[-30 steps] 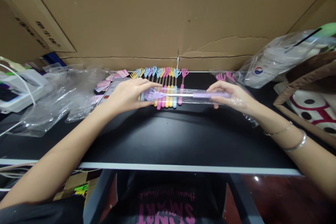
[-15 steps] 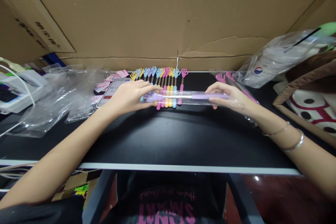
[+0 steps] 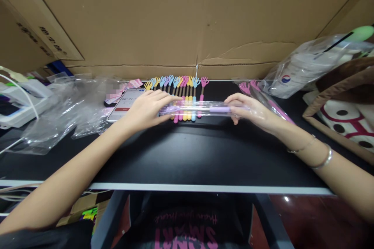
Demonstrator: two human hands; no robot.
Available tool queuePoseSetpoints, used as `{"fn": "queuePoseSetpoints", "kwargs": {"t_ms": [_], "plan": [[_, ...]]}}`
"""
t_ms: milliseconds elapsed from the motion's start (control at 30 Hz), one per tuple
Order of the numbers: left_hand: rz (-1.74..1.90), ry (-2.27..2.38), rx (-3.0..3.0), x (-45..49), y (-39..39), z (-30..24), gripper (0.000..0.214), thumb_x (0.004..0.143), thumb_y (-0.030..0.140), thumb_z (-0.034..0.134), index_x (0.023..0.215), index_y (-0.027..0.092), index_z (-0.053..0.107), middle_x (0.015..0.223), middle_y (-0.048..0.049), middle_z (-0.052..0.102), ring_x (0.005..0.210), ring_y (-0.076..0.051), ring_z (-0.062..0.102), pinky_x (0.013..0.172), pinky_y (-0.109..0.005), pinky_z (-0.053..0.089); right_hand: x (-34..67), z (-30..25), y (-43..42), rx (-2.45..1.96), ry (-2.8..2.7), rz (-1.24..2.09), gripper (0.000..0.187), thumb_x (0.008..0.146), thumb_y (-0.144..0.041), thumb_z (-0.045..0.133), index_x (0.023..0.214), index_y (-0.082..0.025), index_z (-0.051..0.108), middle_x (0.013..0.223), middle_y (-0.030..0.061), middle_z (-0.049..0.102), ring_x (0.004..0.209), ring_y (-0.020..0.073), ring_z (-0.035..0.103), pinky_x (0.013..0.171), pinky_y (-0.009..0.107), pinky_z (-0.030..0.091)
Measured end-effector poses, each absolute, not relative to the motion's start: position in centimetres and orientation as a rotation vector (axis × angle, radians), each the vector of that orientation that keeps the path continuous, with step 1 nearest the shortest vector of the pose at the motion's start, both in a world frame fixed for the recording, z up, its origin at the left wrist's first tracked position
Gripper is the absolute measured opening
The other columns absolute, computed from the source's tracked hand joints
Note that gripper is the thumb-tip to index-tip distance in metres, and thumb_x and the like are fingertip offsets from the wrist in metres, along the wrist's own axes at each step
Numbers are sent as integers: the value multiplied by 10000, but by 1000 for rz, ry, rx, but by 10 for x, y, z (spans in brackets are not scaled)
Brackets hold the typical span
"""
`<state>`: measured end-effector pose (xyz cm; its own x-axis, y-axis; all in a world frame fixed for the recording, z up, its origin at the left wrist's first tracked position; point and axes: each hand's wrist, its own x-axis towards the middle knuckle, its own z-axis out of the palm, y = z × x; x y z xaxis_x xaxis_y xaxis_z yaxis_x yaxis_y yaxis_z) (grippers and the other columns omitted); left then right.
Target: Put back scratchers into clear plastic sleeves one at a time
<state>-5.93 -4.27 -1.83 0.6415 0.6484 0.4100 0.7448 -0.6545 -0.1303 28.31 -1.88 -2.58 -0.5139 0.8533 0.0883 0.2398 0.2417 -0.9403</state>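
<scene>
Purple hand-shaped plastic back scratcher [image 3: 201, 109] in its clear slippery sleeve hung just above the black counter [image 3: 187, 155]; left hand [image 3: 146, 109] and right hand [image 3: 251, 112] pinched its ends, light and stiff.

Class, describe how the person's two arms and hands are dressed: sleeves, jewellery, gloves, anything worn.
Both forearms are bare, with no sleeves showing and no gloves. The left hand and its wrist carry nothing visible. Behind the right hand, the wrist wears two thin bangles, one slim and pale, one a broader silvery band. No rings are discernible on the fingers.
</scene>
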Motion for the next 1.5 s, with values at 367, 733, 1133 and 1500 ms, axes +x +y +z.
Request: {"fn": "queuePoseSetpoints", "kwargs": {"t_ms": [367,733,1133,1500], "plan": [[-462,-1163,-2538,-49,-49,-22,318,979,322,434,1220,213,610,959,-54,737,839,-213,676,771,-314,437,280,-23,-23,-996,-1707,1432,392,835,-418,696,1142,-232,538,779,4,708,566,128,625,591,280,518],[-679,-1287,-2633,-47,-53,-17,277,945,374,485,1041,224,697,1024,-45,693,949,-204,616,715,-273,424,283,-12,-21,-845,-1599,1506,373,825,-485,668,1110,-248,624,964,48,725,642,157,621,615,324,529],[-798,-1527,-3226,-39,-62,-9,387,922,456,540,1208,209,623,936,-11,688,732,-134,584,657,-235,418,286,-19,-12,-955,-1535,1356,467,742,-625,728,916,-198,655,710,23,698,561,118,615,554,235,538],[-532,-1614,-3619,-35,-63,-20,477,948,424,507,1377,216,483,969,-50,687,864,-177,638,715,-271,484,282,-25,-11,-1185,-1459,1351,317,757,-414,794,816,-189,578,622,7,672,494,112,628,488,216,534]]}}
